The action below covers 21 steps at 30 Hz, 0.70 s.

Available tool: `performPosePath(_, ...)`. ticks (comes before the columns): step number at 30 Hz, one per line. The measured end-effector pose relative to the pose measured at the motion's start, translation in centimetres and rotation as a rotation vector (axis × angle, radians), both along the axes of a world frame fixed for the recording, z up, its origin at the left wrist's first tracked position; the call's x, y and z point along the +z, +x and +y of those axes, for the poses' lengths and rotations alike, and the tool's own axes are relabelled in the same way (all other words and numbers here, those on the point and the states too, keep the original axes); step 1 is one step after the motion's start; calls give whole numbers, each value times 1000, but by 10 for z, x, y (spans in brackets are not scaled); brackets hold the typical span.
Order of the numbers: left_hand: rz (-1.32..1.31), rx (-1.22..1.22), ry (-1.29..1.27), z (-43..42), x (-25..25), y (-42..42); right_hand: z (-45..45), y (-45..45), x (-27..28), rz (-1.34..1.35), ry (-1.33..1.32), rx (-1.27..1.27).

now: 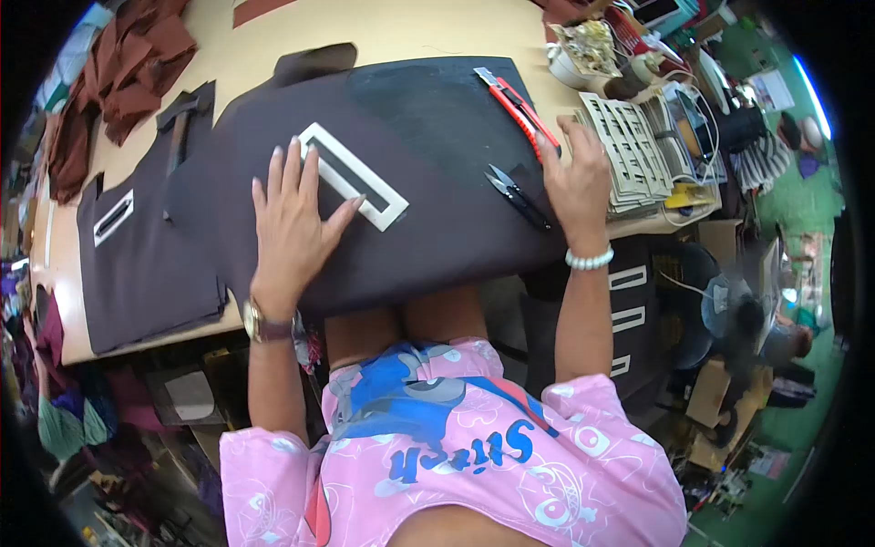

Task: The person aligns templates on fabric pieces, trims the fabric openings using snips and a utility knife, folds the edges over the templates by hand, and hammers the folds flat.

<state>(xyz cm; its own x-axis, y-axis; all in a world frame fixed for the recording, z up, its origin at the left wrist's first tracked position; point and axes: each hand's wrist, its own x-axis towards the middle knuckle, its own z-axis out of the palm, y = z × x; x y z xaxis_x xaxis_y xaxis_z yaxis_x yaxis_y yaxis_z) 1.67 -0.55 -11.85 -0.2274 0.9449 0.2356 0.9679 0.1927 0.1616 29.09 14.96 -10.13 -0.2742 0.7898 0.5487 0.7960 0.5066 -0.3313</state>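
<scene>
My left hand (296, 214) lies spread on dark fabric (365, 264), its fingertips and thumb at the edge of a white rectangular frame (378, 208) with a long slot. My right hand (577, 178) is raised at the right edge of the fabric, fingers curled, beside a red box cutter (521, 114); whether its fingers touch the cutter's end I cannot tell. Small black thread snips (518, 196) lie just left of that hand. Under the cutter is a dark green mat (428, 105), partly covered by the fabric.
More dark fabric (150, 255) at the left bears another white frame (114, 219) and a hammer (180, 137). Brown cloth (137, 64) is heaped at the far left. Stacked slotted card pieces (629, 155) and a white pot (570, 68) stand at the right.
</scene>
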Motion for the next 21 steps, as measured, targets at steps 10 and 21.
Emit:
performPosePath(10, -120, 33, 22, 14, -25, -19, 49, -19, -9, -282, -161, -11)
performPosePath(21, -362, 29, 95, 12, -29, -29, -63, -106, 4, 302, -500, 520)
